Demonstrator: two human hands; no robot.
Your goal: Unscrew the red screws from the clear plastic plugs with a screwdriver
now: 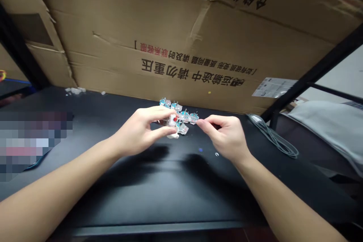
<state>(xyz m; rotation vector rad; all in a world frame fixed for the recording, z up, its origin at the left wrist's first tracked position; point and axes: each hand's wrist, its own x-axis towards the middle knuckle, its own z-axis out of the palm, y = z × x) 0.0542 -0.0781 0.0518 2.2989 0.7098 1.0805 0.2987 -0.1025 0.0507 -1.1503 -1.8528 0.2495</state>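
Reading the head feed from my remote station, I judge the step in hand to be close finger work on a cluster of clear keyboard switches [178, 113] with teal tops. My left hand [141, 130] is curled, its thumb and fingers pressed together in a pinch around a red-stemmed switch [173, 120] at the near side of the cluster. My right hand [225, 136] is also narrowed to a pinch, its thumb and forefinger closed at the end switch [194, 118] on the right of the cluster. The other fingers of that hand are loosely bent. I cannot tell whether the switches are joined or only lying together, or whether the cluster rests on the black table [170, 200] or hangs from my grip.

The next move calls for a steady pinch from both hands, since these small clear parts could slip apart. Behind the cluster stands a cardboard panel [170, 38] with printed characters. To the right of the cluster lies a coiled grey cable [273, 138], and farther right is grey fabric [326, 128]. Small white bits [75, 90] sit well to the left of the cluster, against the cardboard.
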